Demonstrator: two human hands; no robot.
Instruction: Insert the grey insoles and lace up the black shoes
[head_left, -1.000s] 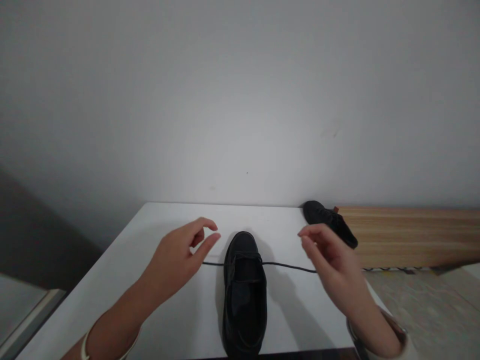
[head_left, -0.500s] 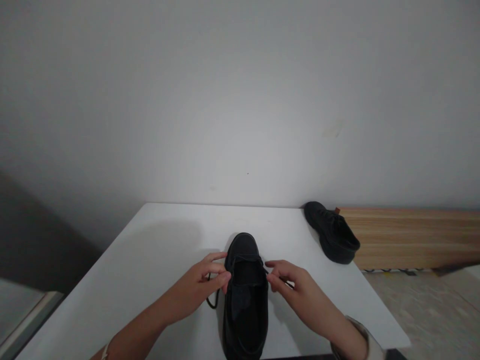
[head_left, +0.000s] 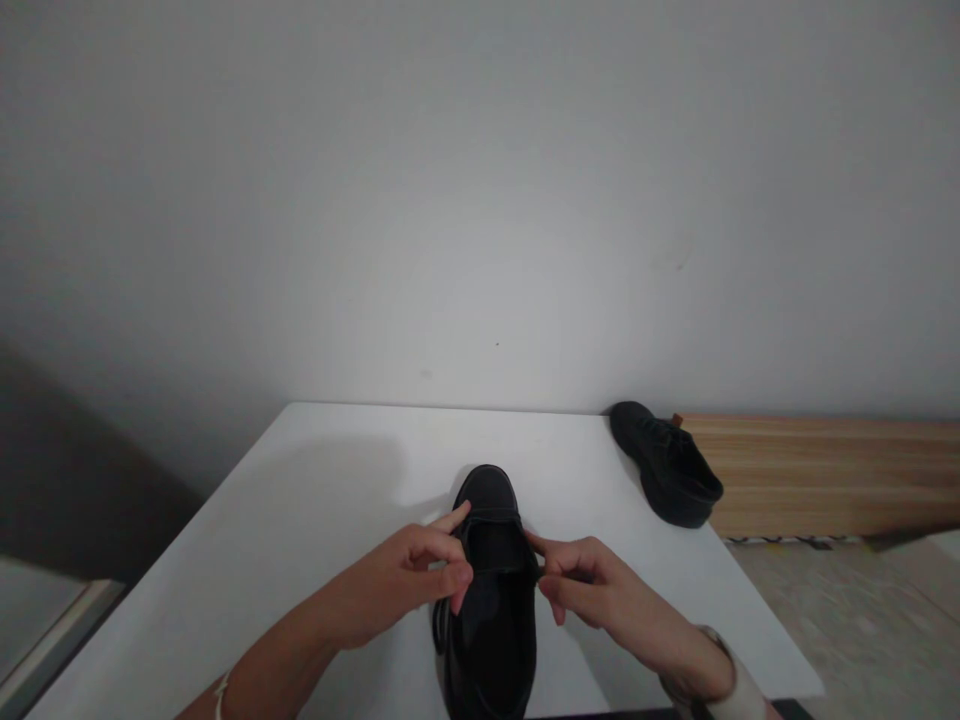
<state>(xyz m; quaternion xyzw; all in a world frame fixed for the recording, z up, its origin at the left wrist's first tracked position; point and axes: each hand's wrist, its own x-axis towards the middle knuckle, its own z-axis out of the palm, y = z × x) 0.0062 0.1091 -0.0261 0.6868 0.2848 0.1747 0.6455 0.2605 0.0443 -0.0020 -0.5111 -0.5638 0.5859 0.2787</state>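
Observation:
A black shoe [head_left: 491, 640] stands on the white table, toe pointing away from me and its opening facing up. At its left edge, my left hand [head_left: 420, 575] pinches thumb and fingers on a black shoelace, while one finger reaches onto the shoe's upper. A loop of the shoelace [head_left: 439, 628] hangs below that hand, along the shoe's left side. On the opposite side, my right hand [head_left: 581, 580] has thumb and finger closed on the lace at the shoe's right edge, with the index finger against its side. Fingers hide most of the gripped lace.
A second black shoe [head_left: 667, 465], laced, sits at the table's far right corner. The white table [head_left: 337, 460] meets a plain wall [head_left: 480, 200] at the back. Beyond the right edge are a wood-grain panel [head_left: 825, 475] and a tiled floor [head_left: 832, 610].
My left hand has shifted slightly right, over the shoe's edge, and a finger now reaches onto the upper. The lace loop lies closer to the shoe. My right fingertips have moved slightly lower.

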